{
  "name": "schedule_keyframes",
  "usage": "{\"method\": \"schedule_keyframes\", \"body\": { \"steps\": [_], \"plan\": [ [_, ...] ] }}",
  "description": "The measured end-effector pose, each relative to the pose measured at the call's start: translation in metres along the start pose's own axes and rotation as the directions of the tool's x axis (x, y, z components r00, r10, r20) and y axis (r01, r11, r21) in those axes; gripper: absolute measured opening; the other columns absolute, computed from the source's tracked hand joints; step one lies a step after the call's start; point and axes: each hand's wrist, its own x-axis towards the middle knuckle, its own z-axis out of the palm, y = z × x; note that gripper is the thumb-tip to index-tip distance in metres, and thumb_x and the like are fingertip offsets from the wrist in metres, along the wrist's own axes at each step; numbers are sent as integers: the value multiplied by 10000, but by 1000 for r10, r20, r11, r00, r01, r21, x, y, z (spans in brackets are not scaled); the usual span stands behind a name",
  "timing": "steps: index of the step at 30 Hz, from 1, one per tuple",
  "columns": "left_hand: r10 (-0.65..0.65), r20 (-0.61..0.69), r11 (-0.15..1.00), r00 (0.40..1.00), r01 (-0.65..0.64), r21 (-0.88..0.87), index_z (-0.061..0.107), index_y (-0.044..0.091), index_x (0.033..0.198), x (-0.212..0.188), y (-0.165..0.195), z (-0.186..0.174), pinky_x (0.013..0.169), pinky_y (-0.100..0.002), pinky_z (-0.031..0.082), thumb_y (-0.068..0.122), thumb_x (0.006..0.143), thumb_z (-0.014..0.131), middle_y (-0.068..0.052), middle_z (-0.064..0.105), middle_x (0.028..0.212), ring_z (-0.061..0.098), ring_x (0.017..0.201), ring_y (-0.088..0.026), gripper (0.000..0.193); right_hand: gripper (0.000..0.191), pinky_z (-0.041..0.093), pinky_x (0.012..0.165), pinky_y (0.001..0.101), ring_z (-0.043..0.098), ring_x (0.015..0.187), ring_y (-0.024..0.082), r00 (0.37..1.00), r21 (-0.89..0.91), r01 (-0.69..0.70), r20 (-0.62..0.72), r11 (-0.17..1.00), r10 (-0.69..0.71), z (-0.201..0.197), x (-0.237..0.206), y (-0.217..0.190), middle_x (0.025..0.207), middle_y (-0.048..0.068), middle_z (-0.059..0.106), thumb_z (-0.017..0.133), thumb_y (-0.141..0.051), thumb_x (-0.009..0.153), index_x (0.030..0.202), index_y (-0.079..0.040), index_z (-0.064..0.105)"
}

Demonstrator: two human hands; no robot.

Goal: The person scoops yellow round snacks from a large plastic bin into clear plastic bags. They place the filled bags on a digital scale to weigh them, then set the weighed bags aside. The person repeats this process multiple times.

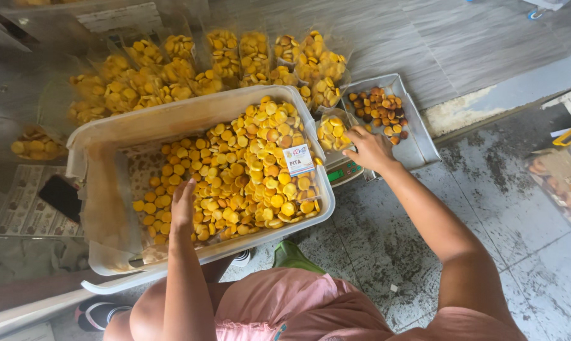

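A big white plastic tub (197,120) in front of me holds many small round yellow biscuits (247,177). My left hand (182,203) reaches into the tub, fingers together on the biscuits. My right hand (369,148) is at a clear bag of biscuits (333,131) that stands on a small scale (344,172) to the right of the tub; whether it grips the bag is unclear. A filled clear bag with a label (292,165) lies on the biscuits inside the tub.
Several filled clear bags (172,72) lie behind the tub. A metal tray (418,142) with darker biscuits (380,110) sits at the right. A dark phone (59,197) lies on sheets at the left. More packed bags (566,183) are at the far right.
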Motion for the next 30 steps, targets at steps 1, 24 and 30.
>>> {"method": "schedule_keyframes", "body": {
  "steps": [1, 24, 30],
  "plan": [
    [5, 0, 1000, 1000, -5, 2, 381, 98, 1561, 1, -1, 0, 1164, -472, 318, 539, 899, 600, -137, 445, 1580, 438, 1423, -326, 824, 495, 571, 680, 497, 711, 801, 369, 1000, 7, 26, -8, 1000, -26, -6, 1, -2, 1253, 55, 679, 796, -363, 770, 1200, -132, 717],
    [126, -17, 991, 992, -125, 46, 297, 53, 1581, 6, -5, -3, 1213, -462, 288, 538, 915, 621, -234, 336, 1614, 345, 1501, -340, 886, 167, 560, 665, 390, 718, 764, 295, 952, 298, 129, -304, 946, -34, -38, 11, -19, 984, 121, 747, 754, -154, 932, 1071, -65, 729],
    [113, -52, 984, 992, -104, 147, 353, 101, 1574, -1, 1, 2, 1193, -472, 305, 561, 885, 632, -205, 330, 1622, 338, 1497, -346, 874, 223, 610, 900, 386, 761, 962, 286, 996, 134, -77, -35, 988, 82, 5, 51, -18, 1077, 115, 778, 713, -211, 1013, 1223, -235, 784]
  ]
}}
